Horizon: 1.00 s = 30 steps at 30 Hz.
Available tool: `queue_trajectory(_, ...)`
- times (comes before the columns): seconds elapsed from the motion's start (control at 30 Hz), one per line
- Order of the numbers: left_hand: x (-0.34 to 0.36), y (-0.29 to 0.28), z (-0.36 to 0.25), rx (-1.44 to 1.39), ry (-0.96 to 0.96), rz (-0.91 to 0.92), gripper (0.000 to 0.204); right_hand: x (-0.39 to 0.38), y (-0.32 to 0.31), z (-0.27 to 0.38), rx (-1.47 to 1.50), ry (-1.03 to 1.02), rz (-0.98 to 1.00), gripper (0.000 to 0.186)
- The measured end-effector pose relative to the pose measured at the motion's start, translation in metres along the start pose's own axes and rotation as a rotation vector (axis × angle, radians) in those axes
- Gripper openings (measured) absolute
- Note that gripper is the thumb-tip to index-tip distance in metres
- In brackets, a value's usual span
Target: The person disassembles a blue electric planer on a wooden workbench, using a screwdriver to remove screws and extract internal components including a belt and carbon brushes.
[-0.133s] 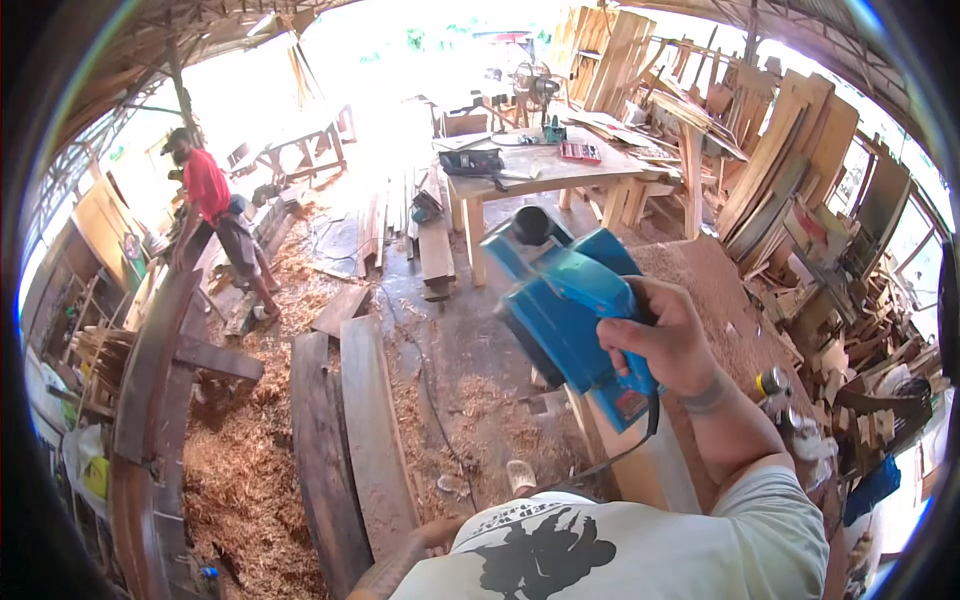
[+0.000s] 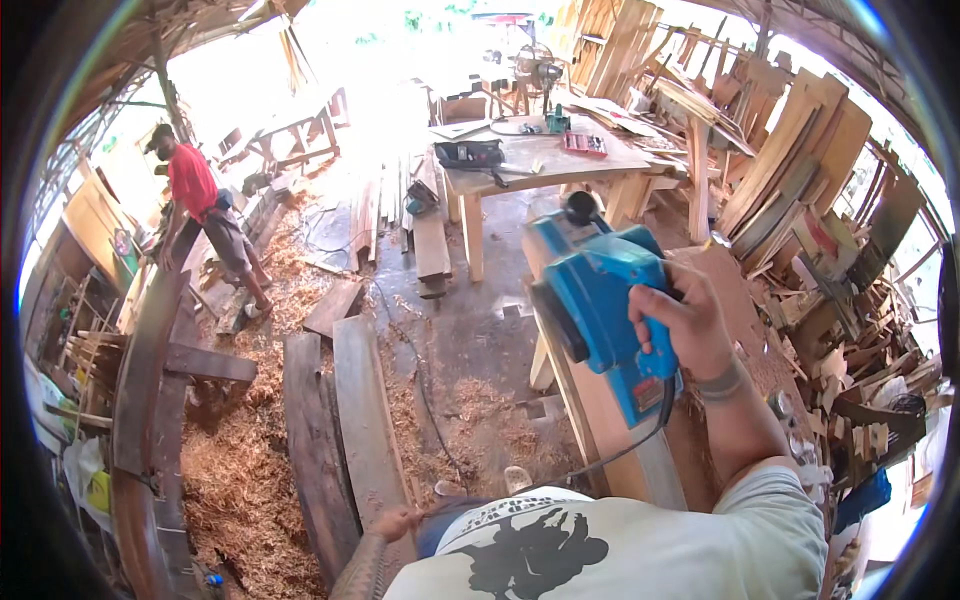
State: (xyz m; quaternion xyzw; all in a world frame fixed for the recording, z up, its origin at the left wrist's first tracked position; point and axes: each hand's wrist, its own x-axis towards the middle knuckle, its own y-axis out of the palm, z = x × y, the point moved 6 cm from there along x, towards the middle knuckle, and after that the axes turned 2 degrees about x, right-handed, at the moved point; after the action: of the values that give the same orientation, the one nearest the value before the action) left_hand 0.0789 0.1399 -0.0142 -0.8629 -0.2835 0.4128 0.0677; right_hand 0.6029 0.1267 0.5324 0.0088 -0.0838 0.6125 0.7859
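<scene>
Blue plastic covers the 1 electric planer (image 2: 600, 300), gripped by its handle in the right hand (image 2: 690, 325), fingers wrapped tight around it. The planer hangs just above the long workbench plank (image 2: 610, 420); its long axis runs with the plank, nose and black knob pointing away from the person, tilted slightly left. Its 1 black cord (image 2: 620, 455) drops across the plank. Left of the plank, low by the hip, the left hand (image 2: 395, 522) hangs loosely curled beside 2 dark floor boards (image 2: 340, 420).
</scene>
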Motion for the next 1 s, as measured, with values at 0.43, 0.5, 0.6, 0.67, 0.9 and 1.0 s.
queue_trajectory(0.43,0.193,-0.272,0.047,0.121,-0.112,0.067,0.077,0.285,-0.018,-0.160,0.201,0.217,-0.355,0.020)
queue_trajectory(0.5,0.237,-0.315,0.040,0.187,-0.160,-0.004,0.072,0.327,-0.009,-0.179,0.231,0.270,-0.363,0.020)
queue_trajectory(0.6,0.274,-0.385,-0.046,0.331,-0.279,0.078,0.062,0.372,-0.030,-0.191,0.172,0.329,-0.452,0.020)
queue_trajectory(0.67,0.290,-0.444,-0.042,0.458,-0.207,0.056,0.061,0.409,-0.022,-0.198,0.246,0.375,-0.468,0.020)
queue_trajectory(0.9,0.374,-0.568,-0.120,0.222,-0.334,0.002,0.050,0.561,-0.041,-0.252,0.260,0.387,-0.416,0.023)
queue_trajectory(1.0,0.413,-0.597,-0.165,0.118,-0.213,-0.132,0.057,0.634,-0.062,-0.276,0.245,0.406,-0.368,0.024)
